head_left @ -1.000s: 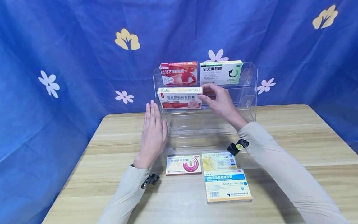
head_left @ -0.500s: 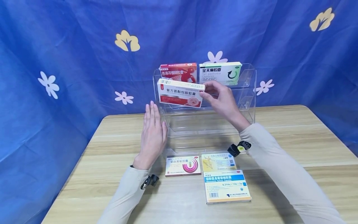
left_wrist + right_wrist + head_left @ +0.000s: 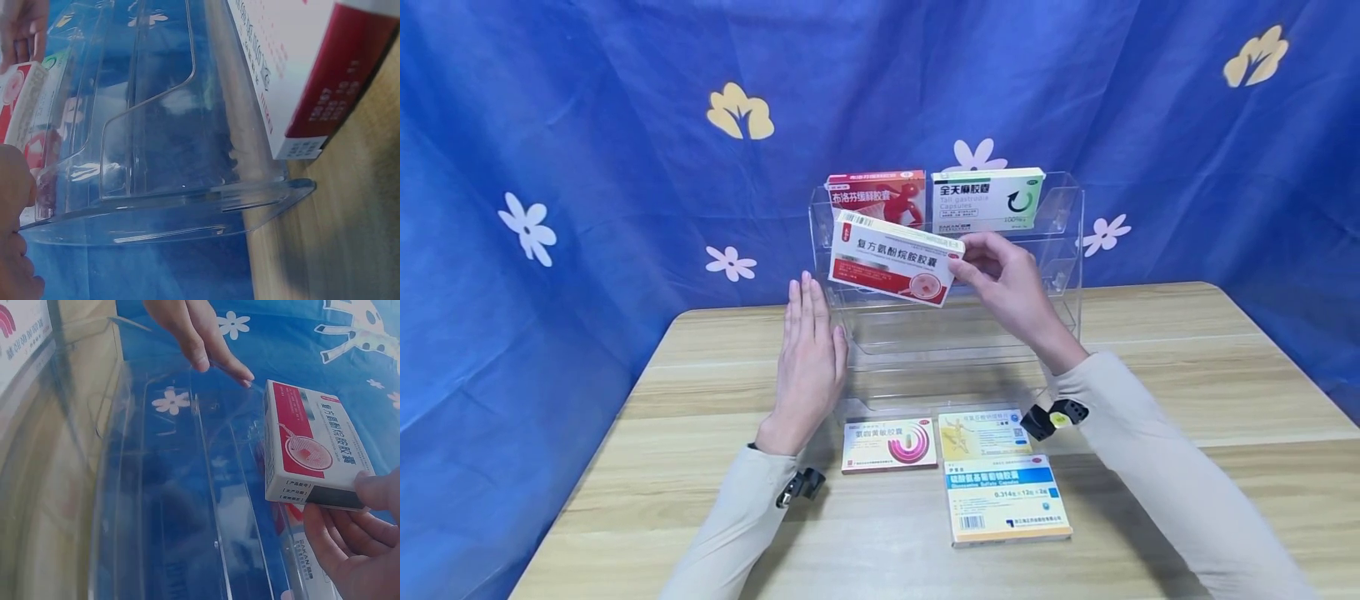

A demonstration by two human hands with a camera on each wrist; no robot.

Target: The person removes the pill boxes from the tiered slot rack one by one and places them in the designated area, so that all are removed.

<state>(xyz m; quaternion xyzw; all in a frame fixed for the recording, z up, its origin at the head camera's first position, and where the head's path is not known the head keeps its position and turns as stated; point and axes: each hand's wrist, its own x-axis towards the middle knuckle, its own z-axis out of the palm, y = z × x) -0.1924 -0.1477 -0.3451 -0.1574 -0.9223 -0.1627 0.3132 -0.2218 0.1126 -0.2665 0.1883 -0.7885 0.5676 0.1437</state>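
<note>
The tilted box (image 3: 895, 260) (before the clear rack (image 3: 1062, 207)) partly hides a red carton (image 3: 882, 197).

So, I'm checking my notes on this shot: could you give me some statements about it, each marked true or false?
1. The right grip holds a red-and-white box by one end. True.
2. The left grip is pinching a box. False: the left grip holds nothing, its fingers straight beside the clear rack.
3. A red box and a green-and-white box stand in the rack's top tier. True.
4. Five boxes lie on the table. False: three do, a pink-and-white box, a yellow box and a blue-and-white box.
5. The held box is tilted in the head view. True.
</note>
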